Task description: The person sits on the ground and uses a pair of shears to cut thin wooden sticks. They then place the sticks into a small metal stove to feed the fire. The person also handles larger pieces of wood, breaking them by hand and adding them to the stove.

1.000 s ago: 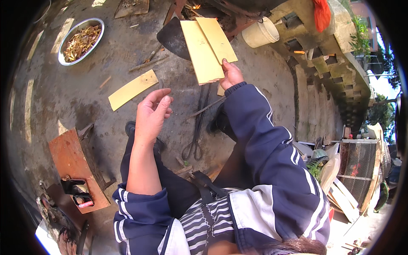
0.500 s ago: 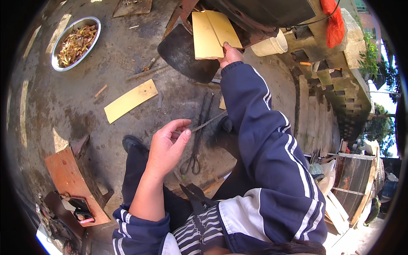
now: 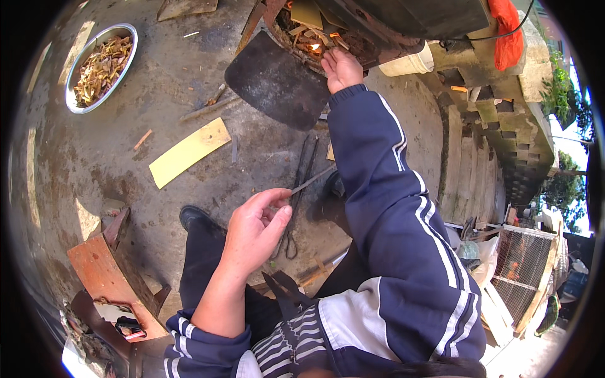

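My right hand (image 3: 343,69) reaches to the mouth of a rusty firebox (image 3: 372,38), fingers stretched out, holding nothing. Just beyond its fingertips, a small flame (image 3: 314,47) burns among wood scraps and embers. Yellow boards (image 3: 307,14) lie inside the opening, partly cut off by the picture's top edge. Over my lap, my left hand (image 3: 255,227) is loosely curled, with a gap between thumb and fingers. A thin grey stick (image 3: 314,179) meets its fingertips in the picture, but no grip on it shows. Long metal tongs (image 3: 301,183) lie on the floor beyond that hand.
A dark metal sheet (image 3: 274,82) lies before the firebox. Another yellow board (image 3: 190,153) rests on the concrete floor, near sticks (image 3: 211,108). At far left stands a metal basin (image 3: 134,47) of dry scraps. A wooden stool (image 3: 113,277) is at lower left, a white bucket (image 3: 409,63) right of the firebox.
The yellow boards my right hand held are now inside the firebox, let go. That hand's fingers have opened, and the flame has come into sight. My left hand has barely moved.
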The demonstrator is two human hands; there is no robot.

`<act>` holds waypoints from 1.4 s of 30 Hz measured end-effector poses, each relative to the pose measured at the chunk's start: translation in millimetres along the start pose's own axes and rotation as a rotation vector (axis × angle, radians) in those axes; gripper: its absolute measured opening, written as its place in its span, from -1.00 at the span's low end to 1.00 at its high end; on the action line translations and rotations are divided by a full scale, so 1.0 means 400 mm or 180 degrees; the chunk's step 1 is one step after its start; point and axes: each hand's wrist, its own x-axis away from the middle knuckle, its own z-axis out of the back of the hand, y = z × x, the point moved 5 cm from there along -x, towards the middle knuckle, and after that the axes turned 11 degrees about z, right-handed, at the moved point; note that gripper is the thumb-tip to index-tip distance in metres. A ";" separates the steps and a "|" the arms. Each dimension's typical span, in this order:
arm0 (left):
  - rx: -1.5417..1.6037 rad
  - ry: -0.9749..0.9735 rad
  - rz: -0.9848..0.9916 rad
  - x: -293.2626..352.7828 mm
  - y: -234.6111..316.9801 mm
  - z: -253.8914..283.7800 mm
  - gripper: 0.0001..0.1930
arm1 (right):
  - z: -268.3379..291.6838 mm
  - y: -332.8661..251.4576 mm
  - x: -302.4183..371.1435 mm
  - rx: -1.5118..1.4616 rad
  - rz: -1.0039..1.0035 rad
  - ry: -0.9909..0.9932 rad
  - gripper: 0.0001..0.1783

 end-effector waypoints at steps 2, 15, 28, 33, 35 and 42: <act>0.0000 -0.0026 -0.0039 0.004 -0.002 -0.005 -0.70 | 0.027 -0.018 0.060 -0.0027 -0.0010 -0.0206 -0.74; -0.0218 0.0104 -0.0283 0.042 -0.009 -0.015 -0.70 | 0.267 -0.053 0.529 0.1046 -0.0625 -0.1383 -0.66; -0.0575 0.0369 -0.0622 0.050 -0.035 -0.015 -0.70 | 0.509 0.067 1.035 0.2127 -0.2129 -0.2787 -0.71; -0.0479 0.0310 -0.0698 0.053 -0.034 -0.022 -0.69 | 0.557 0.099 1.104 0.2297 -0.2124 -0.2839 -0.71; -0.0522 0.0345 -0.0680 0.057 -0.037 -0.012 -0.69 | 0.553 0.100 1.116 0.2344 -0.2022 -0.2924 -0.72; -0.0422 0.0414 -0.0691 0.057 -0.047 -0.001 -0.70 | 0.608 0.145 1.125 0.2457 -0.1929 -0.2888 -0.73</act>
